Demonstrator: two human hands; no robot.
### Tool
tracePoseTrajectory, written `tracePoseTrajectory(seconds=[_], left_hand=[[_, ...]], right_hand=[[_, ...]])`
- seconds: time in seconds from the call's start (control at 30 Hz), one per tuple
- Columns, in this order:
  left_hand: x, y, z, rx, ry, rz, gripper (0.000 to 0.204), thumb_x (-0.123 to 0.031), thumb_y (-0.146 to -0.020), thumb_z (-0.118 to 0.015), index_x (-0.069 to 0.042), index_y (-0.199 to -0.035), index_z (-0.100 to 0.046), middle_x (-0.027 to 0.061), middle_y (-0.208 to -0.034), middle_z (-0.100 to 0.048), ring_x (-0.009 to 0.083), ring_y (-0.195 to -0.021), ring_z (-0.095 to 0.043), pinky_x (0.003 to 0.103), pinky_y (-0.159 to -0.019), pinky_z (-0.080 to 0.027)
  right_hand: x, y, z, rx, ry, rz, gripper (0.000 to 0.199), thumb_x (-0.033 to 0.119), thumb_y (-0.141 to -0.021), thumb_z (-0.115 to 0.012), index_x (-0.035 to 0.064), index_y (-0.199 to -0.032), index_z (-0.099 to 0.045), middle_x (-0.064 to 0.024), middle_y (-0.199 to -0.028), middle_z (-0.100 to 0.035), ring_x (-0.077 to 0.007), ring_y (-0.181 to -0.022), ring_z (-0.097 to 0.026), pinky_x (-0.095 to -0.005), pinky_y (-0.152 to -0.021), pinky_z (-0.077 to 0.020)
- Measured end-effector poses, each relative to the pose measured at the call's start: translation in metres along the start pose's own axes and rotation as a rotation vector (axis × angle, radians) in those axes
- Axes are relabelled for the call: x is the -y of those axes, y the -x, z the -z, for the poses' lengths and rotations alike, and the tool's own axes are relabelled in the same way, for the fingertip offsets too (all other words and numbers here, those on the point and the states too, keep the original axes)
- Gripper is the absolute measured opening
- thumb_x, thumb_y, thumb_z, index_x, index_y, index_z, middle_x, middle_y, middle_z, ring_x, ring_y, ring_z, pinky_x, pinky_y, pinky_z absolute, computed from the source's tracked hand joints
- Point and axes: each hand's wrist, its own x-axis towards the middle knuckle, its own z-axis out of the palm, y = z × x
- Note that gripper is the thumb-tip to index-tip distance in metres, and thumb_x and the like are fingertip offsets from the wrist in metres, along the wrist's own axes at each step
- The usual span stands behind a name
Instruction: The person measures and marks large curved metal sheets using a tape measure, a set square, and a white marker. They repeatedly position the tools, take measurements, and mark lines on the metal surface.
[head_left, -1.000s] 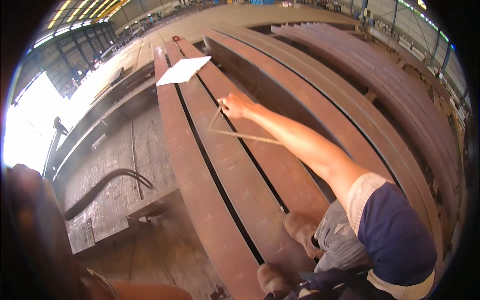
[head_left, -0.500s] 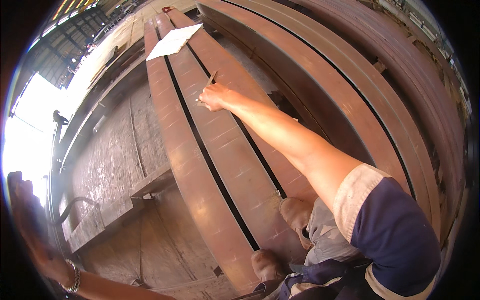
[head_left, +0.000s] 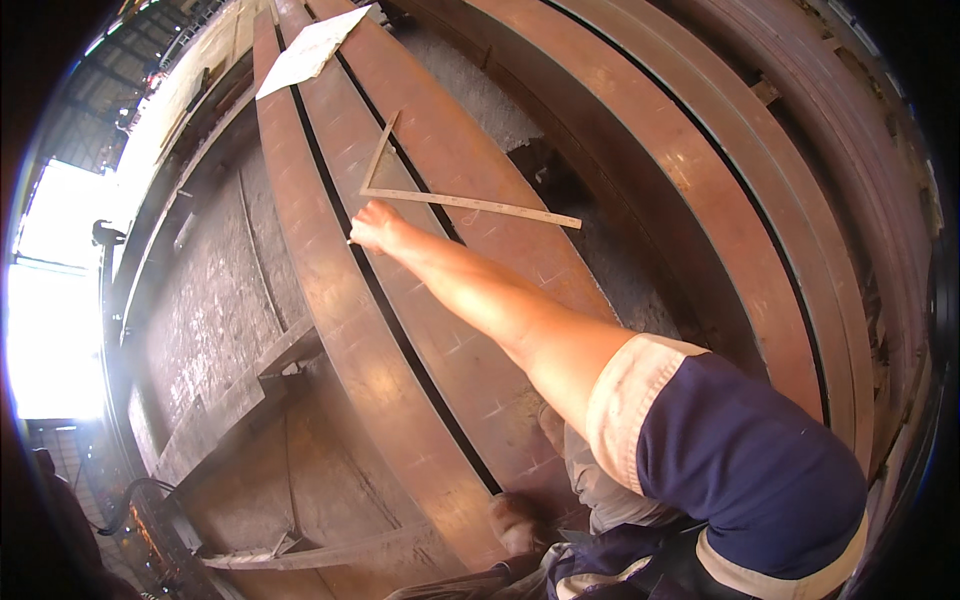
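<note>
My right hand (head_left: 372, 226) is closed on a small piece of chalk, whose pale tip shows beside the dark gap between two long rust-brown steel strips (head_left: 435, 290). Just beyond the knuckles lies an L-shaped steel square (head_left: 480, 204). Its long arm runs right across the strips, and its short arm points away from me. Thin white marks cross the steel at intervals. At the lower left rim a dark, shadowed shape (head_left: 62, 510) seems to be my left hand, its fingers impossible to make out.
A white sheet of paper (head_left: 312, 50) lies farther up the strips. My boot (head_left: 518, 525) stands on the steel. Deep gaps and lower beams flank the strips; more long steel beams (head_left: 690, 150) curve along the right. A dark hose (head_left: 128, 500) hangs at left.
My right hand has shifted left and toward me, off the square, which now lies fully exposed. The raised left hand has dropped into shadow at the lower left rim.
</note>
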Motion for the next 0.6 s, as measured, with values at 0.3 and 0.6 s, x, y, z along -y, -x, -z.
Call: tracePoseTrajectory(seconds=[0.3,0.6], left_hand=[[0.009,0.002,-0.032,0.28,0.036,0.239,0.025,-0.017,-0.101,-0.06,-0.002,-0.119,-0.067,0.0059,-0.092,-0.068,0.0167,-0.079,-0.063,0.03,-0.068,-0.051],[0.071,0.118,-0.161,0.368,0.32,0.617,0.019,-0.018,-0.099,-0.064,0.001,-0.1,-0.069,0.0031,-0.08,-0.063,0.0138,-0.073,-0.054,0.03,-0.065,-0.047]], right_hand=[[0.052,-0.061,-0.075,-0.176,-0.931,-0.66,0.021,0.032,-0.089,-0.064,0.0116,-0.093,-0.07,-0.0107,-0.103,-0.07,-0.0295,-0.101,-0.066,-0.0482,-0.084,-0.0559],[-0.022,0.003,-0.089,-0.097,-0.178,-0.252,0.016,0.022,-0.083,-0.068,0.0139,-0.072,-0.078,-0.0061,-0.074,-0.074,-0.0246,-0.072,-0.073,-0.0402,-0.059,-0.0564]])
